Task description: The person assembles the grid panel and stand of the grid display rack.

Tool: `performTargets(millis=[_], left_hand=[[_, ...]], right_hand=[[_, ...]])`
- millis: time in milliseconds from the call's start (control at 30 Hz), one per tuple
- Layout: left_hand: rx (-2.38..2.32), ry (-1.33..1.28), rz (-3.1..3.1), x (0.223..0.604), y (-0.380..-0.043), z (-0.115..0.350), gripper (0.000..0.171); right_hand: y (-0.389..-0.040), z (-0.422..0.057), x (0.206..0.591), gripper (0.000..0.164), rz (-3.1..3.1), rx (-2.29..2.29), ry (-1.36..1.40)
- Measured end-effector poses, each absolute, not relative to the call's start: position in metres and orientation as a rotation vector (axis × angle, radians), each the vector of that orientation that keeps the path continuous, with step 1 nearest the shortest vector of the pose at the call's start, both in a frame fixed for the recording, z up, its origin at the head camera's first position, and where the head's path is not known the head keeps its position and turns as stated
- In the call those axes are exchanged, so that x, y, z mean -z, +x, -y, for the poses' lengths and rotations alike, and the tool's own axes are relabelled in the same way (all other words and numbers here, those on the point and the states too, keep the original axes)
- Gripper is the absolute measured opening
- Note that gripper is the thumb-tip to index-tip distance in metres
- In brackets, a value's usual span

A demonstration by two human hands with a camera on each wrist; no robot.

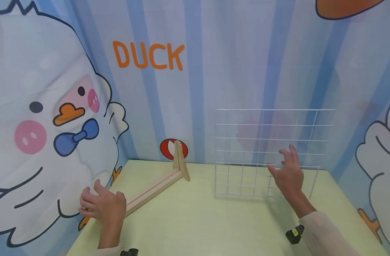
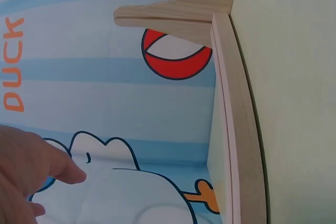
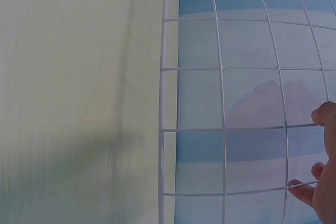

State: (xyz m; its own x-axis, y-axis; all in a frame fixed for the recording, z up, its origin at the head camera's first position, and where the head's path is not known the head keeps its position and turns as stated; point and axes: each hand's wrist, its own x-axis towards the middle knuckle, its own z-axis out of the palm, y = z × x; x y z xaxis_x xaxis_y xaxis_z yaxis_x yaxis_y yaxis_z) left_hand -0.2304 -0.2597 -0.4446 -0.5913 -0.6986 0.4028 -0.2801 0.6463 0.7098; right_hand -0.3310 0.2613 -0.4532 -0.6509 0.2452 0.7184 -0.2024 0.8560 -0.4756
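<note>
My right hand (image 1: 288, 176) holds a white wire grid panel (image 1: 237, 153) upright, close over the table. In the right wrist view a wire crosses one of that hand's fingertips (image 3: 302, 190), low at the right edge. Left of the grid lies a pale wooden stand (image 1: 156, 188): a long bar with a tapered upright piece at its far end. A narrow groove shows along the bar in the left wrist view. My left hand (image 1: 105, 206) hovers over the bar's near end, hiding it, with loosely bent, spread fingers and nothing in them.
The pale yellow-green table (image 1: 195, 224) meets a blue striped cloth backdrop (image 1: 230, 71) at its back edge. Cartoon ducks are printed on the cloth at both sides. A black wrist device (image 1: 294, 234) sits at the right sleeve.
</note>
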Motion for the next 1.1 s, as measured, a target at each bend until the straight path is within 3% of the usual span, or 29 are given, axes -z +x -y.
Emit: performTargets(millis=[233,500,1100], left_hand=[[1.106,0.949,2.103,0.445,-0.224,0.289,0.079],[1.262,1.04,2.052,0.439,-0.22,0.308,0.06],[1.194,0.993,2.146,0.438,-0.229,0.316,0.064]], right_hand=[[-0.332,-0.26,0.454,0.058,2.198,-0.669,-0.041],[-0.331,-0.26,0.453,0.057,2.206,-0.667,-0.035],[-0.332,-0.259,0.455,0.057,2.206,-0.679,-0.018]])
